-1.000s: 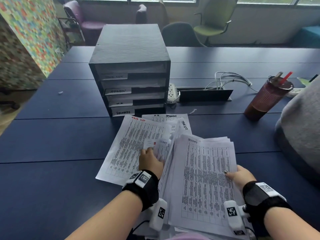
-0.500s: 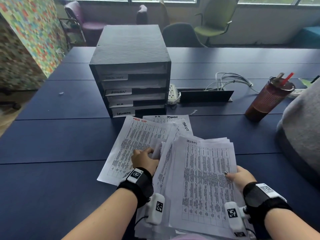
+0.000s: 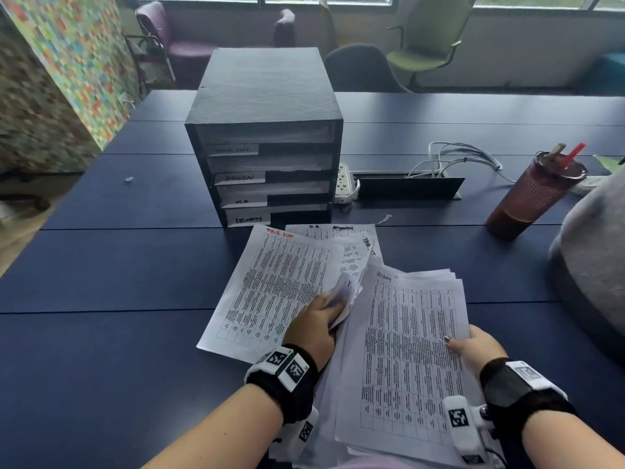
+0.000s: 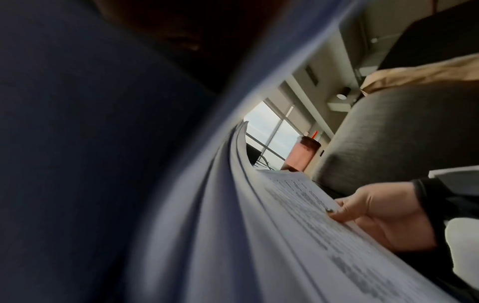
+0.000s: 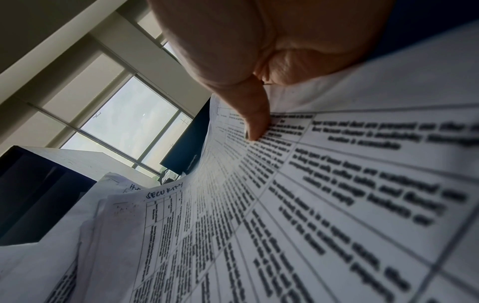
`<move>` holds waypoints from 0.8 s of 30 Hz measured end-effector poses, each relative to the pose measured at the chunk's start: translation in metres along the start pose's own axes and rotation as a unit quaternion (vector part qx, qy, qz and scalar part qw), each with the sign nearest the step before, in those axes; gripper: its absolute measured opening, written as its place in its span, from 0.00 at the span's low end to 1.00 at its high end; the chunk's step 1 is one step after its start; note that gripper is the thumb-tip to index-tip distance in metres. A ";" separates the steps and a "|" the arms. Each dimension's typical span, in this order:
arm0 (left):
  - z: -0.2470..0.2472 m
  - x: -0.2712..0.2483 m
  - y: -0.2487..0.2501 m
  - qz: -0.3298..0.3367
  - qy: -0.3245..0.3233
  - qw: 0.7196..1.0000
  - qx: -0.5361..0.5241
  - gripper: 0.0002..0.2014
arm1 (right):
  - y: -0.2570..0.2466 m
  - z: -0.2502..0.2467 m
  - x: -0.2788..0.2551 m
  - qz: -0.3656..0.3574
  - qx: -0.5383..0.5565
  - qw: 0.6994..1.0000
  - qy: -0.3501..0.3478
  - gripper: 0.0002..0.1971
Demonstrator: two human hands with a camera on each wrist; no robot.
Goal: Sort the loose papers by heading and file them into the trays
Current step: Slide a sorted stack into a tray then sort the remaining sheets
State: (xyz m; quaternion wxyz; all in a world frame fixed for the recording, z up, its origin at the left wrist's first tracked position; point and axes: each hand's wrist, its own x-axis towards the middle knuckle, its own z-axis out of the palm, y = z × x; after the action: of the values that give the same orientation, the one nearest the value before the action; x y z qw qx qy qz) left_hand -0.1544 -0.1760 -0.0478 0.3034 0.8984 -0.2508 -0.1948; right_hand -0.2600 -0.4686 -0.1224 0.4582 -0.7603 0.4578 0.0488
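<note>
A black tray unit [image 3: 267, 82] stands mid-table with four slots labelled TASK LIST, ADMIN, H.R and SECURITY. In front of it a sheet headed TASK LIST [image 3: 277, 282] lies flat over other loose sheets [image 3: 331, 231]. My left hand [image 3: 333, 308] grips the curled left edge of some sheets [image 3: 345, 294] beside the pile. My right hand [image 3: 470, 343] holds the thick paper stack [image 3: 412, 350] at its right edge, thumb [image 5: 255, 123] on the top sheet headed SECURITY [image 5: 285, 205]. The left wrist view shows the stack's edge [image 4: 259, 235] and my right hand [image 4: 376, 215]; my left fingers are hidden there.
A dark red tumbler [image 3: 534, 194] with a red straw stands at the right. A power strip [image 3: 345, 184] and a cable box [image 3: 409, 187] with white cables lie beside the trays. A grey-clad person [image 3: 595, 265] sits at the right edge. Chairs stand beyond the blue table [image 3: 101, 265].
My left hand came off the TASK LIST sheet, shifted right, and now grips the curled edge of sheets. The right hand and stack have hardly moved.
</note>
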 end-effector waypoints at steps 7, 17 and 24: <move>-0.010 0.000 0.000 -0.017 0.093 0.995 -0.042 0.28 | -0.004 0.000 -0.004 -0.003 0.000 1.000 0.003 0.07; -0.073 0.026 -0.006 -0.045 0.243 0.955 -0.164 0.13 | -0.008 -0.001 -0.011 -0.001 0.038 0.999 0.002 0.09; -0.128 0.019 0.000 0.047 0.310 0.929 -0.194 0.12 | -0.012 -0.003 -0.020 -0.012 0.072 0.997 -0.012 0.10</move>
State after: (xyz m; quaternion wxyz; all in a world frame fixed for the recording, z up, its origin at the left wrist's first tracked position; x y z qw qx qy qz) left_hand -0.0747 -0.1300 0.0431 0.5434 0.8248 -0.1428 0.0633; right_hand -0.2635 -0.4554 -0.1029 0.5180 -0.7298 0.4458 0.0194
